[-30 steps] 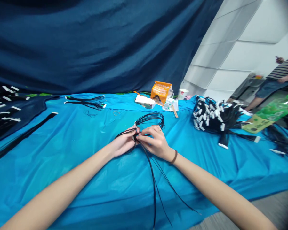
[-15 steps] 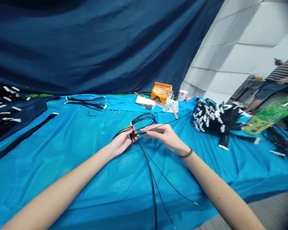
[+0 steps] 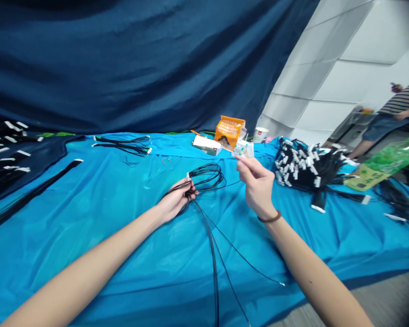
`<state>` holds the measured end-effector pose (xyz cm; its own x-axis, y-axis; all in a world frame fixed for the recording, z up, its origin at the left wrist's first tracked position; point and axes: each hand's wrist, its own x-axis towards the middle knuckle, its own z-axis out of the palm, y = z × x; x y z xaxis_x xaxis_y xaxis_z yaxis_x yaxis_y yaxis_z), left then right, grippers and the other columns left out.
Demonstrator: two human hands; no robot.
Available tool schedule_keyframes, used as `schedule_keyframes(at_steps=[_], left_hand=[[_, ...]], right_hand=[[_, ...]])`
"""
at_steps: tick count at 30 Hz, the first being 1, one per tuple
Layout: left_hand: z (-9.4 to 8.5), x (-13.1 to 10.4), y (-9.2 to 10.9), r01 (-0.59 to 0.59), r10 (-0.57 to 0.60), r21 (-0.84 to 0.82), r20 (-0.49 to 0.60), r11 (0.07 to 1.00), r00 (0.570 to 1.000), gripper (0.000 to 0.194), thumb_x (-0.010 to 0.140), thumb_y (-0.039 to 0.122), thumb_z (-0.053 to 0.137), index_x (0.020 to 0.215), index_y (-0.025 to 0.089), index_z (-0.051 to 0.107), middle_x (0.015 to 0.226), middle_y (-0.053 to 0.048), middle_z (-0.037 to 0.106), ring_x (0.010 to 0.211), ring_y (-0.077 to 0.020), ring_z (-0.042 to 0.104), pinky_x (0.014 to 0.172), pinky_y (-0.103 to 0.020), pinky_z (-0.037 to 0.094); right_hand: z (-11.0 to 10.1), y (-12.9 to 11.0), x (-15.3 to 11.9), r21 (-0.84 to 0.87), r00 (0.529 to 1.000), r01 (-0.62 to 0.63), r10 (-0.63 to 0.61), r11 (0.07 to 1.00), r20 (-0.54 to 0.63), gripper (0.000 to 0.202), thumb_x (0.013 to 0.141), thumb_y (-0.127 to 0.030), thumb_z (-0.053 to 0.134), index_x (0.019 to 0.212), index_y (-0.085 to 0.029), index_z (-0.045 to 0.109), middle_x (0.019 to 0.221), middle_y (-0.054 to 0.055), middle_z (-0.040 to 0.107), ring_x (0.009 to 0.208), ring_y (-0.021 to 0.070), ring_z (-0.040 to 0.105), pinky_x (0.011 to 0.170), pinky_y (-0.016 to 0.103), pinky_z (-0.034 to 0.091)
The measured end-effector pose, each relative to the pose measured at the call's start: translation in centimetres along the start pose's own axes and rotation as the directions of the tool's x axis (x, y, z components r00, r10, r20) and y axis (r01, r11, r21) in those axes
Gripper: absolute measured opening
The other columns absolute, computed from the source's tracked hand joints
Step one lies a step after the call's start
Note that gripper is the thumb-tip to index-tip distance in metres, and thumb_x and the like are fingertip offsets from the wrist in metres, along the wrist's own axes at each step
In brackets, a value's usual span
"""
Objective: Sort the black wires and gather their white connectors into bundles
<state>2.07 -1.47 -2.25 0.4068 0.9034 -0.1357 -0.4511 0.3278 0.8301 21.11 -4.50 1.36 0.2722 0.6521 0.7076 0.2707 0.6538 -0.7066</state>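
My left hand (image 3: pixel 180 196) is closed around a looped bundle of thin black wires (image 3: pixel 207 175) with a small white connector (image 3: pixel 188 175) at its top. Loose wire ends (image 3: pixel 215 263) trail from that grip down over the front of the blue cloth; one with a pale tip lies out to the right. My right hand (image 3: pixel 259 184) is raised to the right of the bundle, thumb and forefinger pinched together. A single black wire runs from the bundle to this hand, and a small pale tip shows at the fingertips; the fingers partly hide it.
Blue cloth (image 3: pixel 122 245) covers the table. A heap of black wires with white connectors (image 3: pixel 296 163) and a green bottle (image 3: pixel 385 163) lie right. At the back are an orange bag (image 3: pixel 229 131), a white box (image 3: pixel 206 144) and a paper cup (image 3: pixel 260 134). More wire bundles (image 3: pixel 122 144) lie left. A person stands far right.
My right hand has moved away from the bundle, up and to the right, its fingers now pinched. The left hand keeps its hold, and the wire loops stand rounder.
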Motion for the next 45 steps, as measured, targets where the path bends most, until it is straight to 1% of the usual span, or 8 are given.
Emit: schedule_keyframes(at_steps=[1, 3, 6, 8, 14, 23, 31, 45], left_hand=[[-0.1, 0.0, -0.2, -0.019, 0.018, 0.023, 0.021, 1.0, 1.0, 0.007, 0.077, 0.018, 0.056, 0.073, 0.014, 0.051, 0.067, -0.001, 0.053, 0.063, -0.0108, 0.056, 0.054, -0.02, 0.039], [-0.2, 0.1, -0.4, -0.062, 0.057, 0.072, 0.063, 0.996, 0.996, 0.012, 0.074, 0.022, 0.061, 0.074, 0.014, 0.053, 0.069, -0.001, 0.053, 0.064, -0.0106, 0.055, 0.055, -0.02, 0.038], [-0.1, 0.0, -0.6, -0.1, 0.084, 0.155, 0.11, 0.983, 0.99, 0.019, 0.071, 0.03, 0.064, 0.075, 0.014, 0.055, 0.071, -0.001, 0.054, 0.063, -0.01, 0.054, 0.054, -0.02, 0.037], [0.1, -0.2, -0.7, -0.11, 0.086, 0.206, 0.122, 0.972, 0.989, 0.023, 0.071, 0.035, 0.063, 0.073, 0.014, 0.055, 0.07, -0.001, 0.054, 0.061, -0.0093, 0.052, 0.053, -0.02, 0.036], [0.4, -0.3, -0.7, -0.141, 0.107, 0.241, 0.148, 0.96, 0.983, 0.028, 0.069, 0.04, 0.064, 0.071, 0.014, 0.056, 0.069, -0.001, 0.054, 0.061, -0.0092, 0.051, 0.054, -0.021, 0.035], [0.4, -0.4, -0.8, -0.154, 0.112, 0.245, 0.179, 0.957, 0.977, 0.026, 0.071, 0.038, 0.063, 0.072, 0.014, 0.056, 0.07, -0.002, 0.054, 0.062, -0.0096, 0.05, 0.055, -0.021, 0.036], [0.5, -0.4, -0.8, -0.15, 0.107, 0.241, 0.183, 0.959, 0.977, 0.025, 0.068, 0.038, 0.065, 0.07, 0.014, 0.056, 0.068, -0.002, 0.054, 0.061, -0.0098, 0.05, 0.054, -0.022, 0.035], [0.3, -0.5, -0.9, -0.207, 0.136, 0.351, 0.216, 0.913, 0.967, 0.025, 0.074, 0.039, 0.059, 0.071, 0.015, 0.057, 0.066, 0.0, 0.053, 0.057, -0.0084, 0.045, 0.055, -0.022, 0.033]], right_hand=[[0.2, -0.1, -0.4, -0.115, 0.992, 0.122, -0.118, 0.986, 0.047, 0.014, 0.078, -0.028, 0.06, 0.089, -0.023, 0.068, 0.071, 0.001, 0.06, 0.059, 0.0109, 0.052, 0.053, 0.025, 0.043], [0.7, -0.2, -1.3, -0.258, 0.932, 0.339, -0.285, 0.905, 0.226, 0.011, 0.08, -0.025, 0.059, 0.083, -0.021, 0.068, 0.07, 0.002, 0.061, 0.062, 0.0119, 0.053, 0.056, 0.026, 0.044], [1.4, 0.1, -2.3, -0.333, 0.811, 0.549, -0.393, 0.767, 0.433, 0.011, 0.082, -0.02, 0.055, 0.082, -0.018, 0.066, 0.069, 0.003, 0.062, 0.062, 0.0125, 0.051, 0.058, 0.026, 0.042], [1.5, 0.4, -2.6, -0.365, 0.773, 0.608, -0.422, 0.705, 0.474, 0.01, 0.082, -0.019, 0.054, 0.081, -0.017, 0.064, 0.068, 0.003, 0.061, 0.061, 0.0123, 0.049, 0.057, 0.026, 0.039], [1.4, 0.6, -2.6, -0.405, 0.762, 0.631, -0.433, 0.662, 0.481, 0.01, 0.083, -0.019, 0.053, 0.079, -0.018, 0.062, 0.066, 0.002, 0.059, 0.06, 0.012, 0.045, 0.056, 0.026, 0.036], [1.4, 0.8, -2.8, -0.436, 0.728, 0.679, -0.465, 0.59, 0.504, 0.009, 0.082, -0.02, 0.054, 0.081, -0.018, 0.063, 0.065, 0.001, 0.057, 0.061, 0.0125, 0.042, 0.057, 0.027, 0.035], [1.3, 0.9, -2.9, -0.44, 0.717, 0.692, -0.476, 0.572, 0.509, 0.008, 0.082, -0.021, 0.055, 0.082, -0.019, 0.063, 0.065, 0.0, 0.057, 0.061, 0.0122, 0.042, 0.056, 0.027, 0.034], [1.5, 0.7, -3.1, -0.446, 0.707, 0.703, -0.473, 0.554, 0.526, 0.01, 0.082, -0.019, 0.054, 0.077, -0.016, 0.062, 0.061, 0.001, 0.053, 0.061, 0.0131, 0.039, 0.055, 0.026, 0.033]])
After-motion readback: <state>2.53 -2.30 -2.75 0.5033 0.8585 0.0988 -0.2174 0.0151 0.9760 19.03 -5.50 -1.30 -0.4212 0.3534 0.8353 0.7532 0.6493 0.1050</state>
